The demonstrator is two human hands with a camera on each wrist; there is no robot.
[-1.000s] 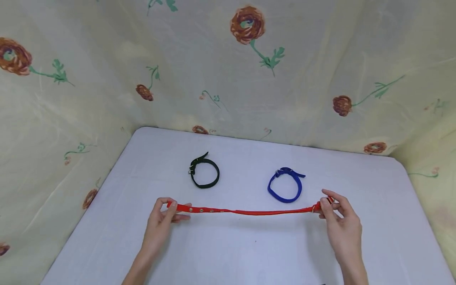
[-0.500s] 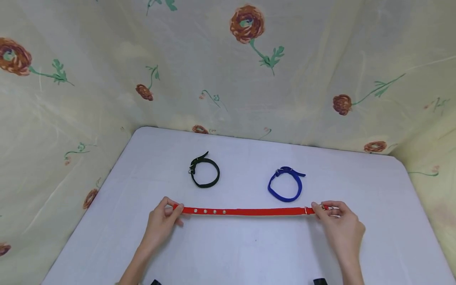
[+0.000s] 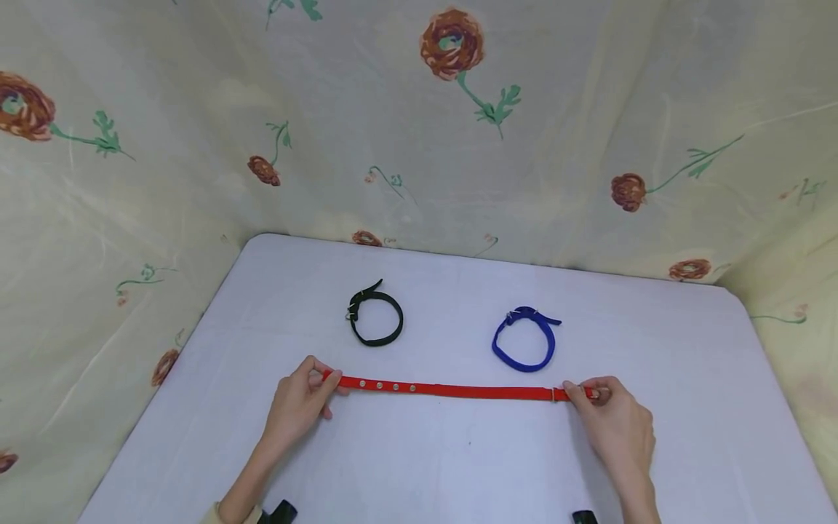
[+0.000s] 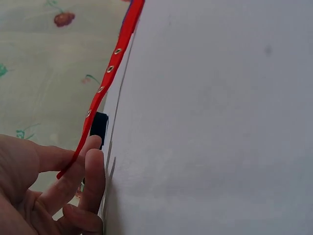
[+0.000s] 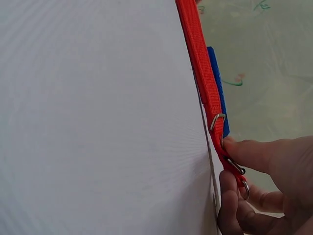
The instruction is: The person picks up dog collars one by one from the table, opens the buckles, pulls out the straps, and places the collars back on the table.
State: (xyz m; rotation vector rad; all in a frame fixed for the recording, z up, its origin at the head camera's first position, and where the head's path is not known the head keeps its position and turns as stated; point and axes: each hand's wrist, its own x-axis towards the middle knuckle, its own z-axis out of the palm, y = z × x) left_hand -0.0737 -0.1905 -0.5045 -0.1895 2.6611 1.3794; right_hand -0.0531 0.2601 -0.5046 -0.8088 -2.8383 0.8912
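A red buckle collar (image 3: 484, 392) is stretched out lengthwise across the near middle of the table, spanning both hands. My left hand (image 3: 297, 404) pinches its tail between thumb and fingers, near the row of metal eyelets (image 4: 110, 69). At the opposite end, my right hand (image 3: 618, 429) grips the collar by its buckle (image 5: 234, 165), which shows with metal rings in the right wrist view. Beyond the red strap lie two collars fastened into loops: a black collar (image 3: 396, 314) on the left and a blue collar (image 3: 524, 364) on the right.
A white table (image 3: 445, 473) with rounded far corners carries everything. Pale flowered curtains (image 3: 366, 94) hang close behind it and along both sides. Dark objects (image 3: 283, 512) show by the wrists at the lower frame edge.
The red collar, twisted and sagging earlier, now lies flatter with its eyelets facing up. Both hands have shifted slightly inward. The black and blue collars stay put.
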